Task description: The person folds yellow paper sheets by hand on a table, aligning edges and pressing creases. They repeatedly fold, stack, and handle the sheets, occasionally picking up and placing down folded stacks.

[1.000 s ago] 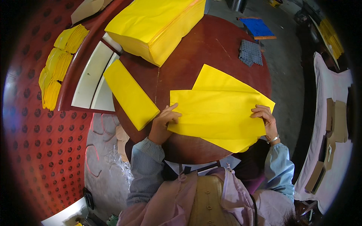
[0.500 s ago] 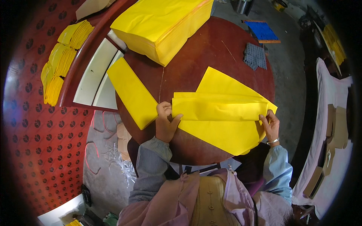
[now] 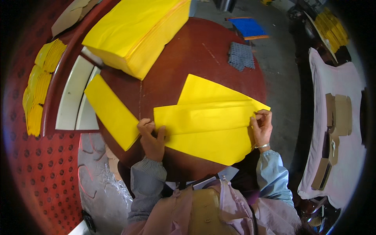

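Observation:
A folded yellow paper sheet lies lengthwise across a larger yellow sheet on the round dark-red table. At its left end is my left hand, thumb tip at the sheet's edge, the other fingers curled and apart from the thumb. My right hand pinches the right end of the folded sheet between thumb and fingers. Just left of my left hand rests a narrow folded yellow strip, its near end close to my knuckles.
A tall stack of yellow paper stands at the far left of the table. A grey textured mat lies near the far right edge. Folded yellow bundles sit on a red patterned surface at left. Cardboard pieces rest on pink cloth at right.
The whole view has shifted, so the table now appears further left. My left hand's fingers have come slightly away from the folded sheet's end. The folded sheet looks flatter; my right hand stays at its end.

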A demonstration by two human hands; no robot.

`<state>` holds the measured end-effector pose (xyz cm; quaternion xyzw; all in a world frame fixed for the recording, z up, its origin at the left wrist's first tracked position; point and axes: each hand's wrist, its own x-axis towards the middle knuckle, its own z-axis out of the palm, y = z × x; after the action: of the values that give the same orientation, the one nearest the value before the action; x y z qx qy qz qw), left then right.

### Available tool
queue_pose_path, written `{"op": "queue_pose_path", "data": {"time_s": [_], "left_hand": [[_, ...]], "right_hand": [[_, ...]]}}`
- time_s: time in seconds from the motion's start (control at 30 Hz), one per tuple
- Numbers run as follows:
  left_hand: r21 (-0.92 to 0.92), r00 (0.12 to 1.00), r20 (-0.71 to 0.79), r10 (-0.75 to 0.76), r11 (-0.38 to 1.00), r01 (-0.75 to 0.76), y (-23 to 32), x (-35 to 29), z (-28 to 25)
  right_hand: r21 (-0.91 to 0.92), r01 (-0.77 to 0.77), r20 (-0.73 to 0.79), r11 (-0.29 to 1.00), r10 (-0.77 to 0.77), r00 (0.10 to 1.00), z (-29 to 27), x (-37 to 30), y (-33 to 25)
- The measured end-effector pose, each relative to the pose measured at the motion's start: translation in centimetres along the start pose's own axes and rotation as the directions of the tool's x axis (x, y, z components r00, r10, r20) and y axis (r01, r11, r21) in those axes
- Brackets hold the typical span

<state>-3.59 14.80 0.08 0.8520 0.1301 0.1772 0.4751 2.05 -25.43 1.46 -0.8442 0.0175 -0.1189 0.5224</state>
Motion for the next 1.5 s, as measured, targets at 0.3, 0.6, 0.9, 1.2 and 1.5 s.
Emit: {"op": "queue_pose_path", "data": {"time_s": [0.3, 0.6, 0.9, 1.2, 1.5], "left_hand": [[0.068, 0.997, -0.04, 0.059, 0.996, -0.056, 0.8, 0.3, 0.8], [0.078, 0.999, -0.015, 0.038, 0.996, -0.036, 1.5, 0.1, 0.4], [0.25, 0.96, -0.034, 0.277, 0.933, -0.26, 0.9, 0.5, 1.3], [0.568, 0.951, 0.06, 0.304, 0.773, -0.283, 2.0, 1.3, 2.0], [0.363, 0.899, 0.325, 0.292, 0.839, -0.404, 2.0, 2.0, 2.1]], "right_hand": [[-0.267, 0.083, -0.07, 0.96, -0.105, 0.992, 0.8, -0.4, 0.2], [-0.324, 0.149, -0.097, 0.934, -0.19, 0.977, 1.2, -0.2, -0.1], [-0.5, 0.303, -0.008, 0.811, -0.355, 0.935, 1.5, 0.4, -0.3], [-0.547, 0.37, 0.038, 0.751, -0.42, 0.907, 1.5, 0.6, -0.6], [-0.516, 0.379, 0.011, 0.768, -0.437, 0.9, 1.6, 0.7, 0.2]]}}
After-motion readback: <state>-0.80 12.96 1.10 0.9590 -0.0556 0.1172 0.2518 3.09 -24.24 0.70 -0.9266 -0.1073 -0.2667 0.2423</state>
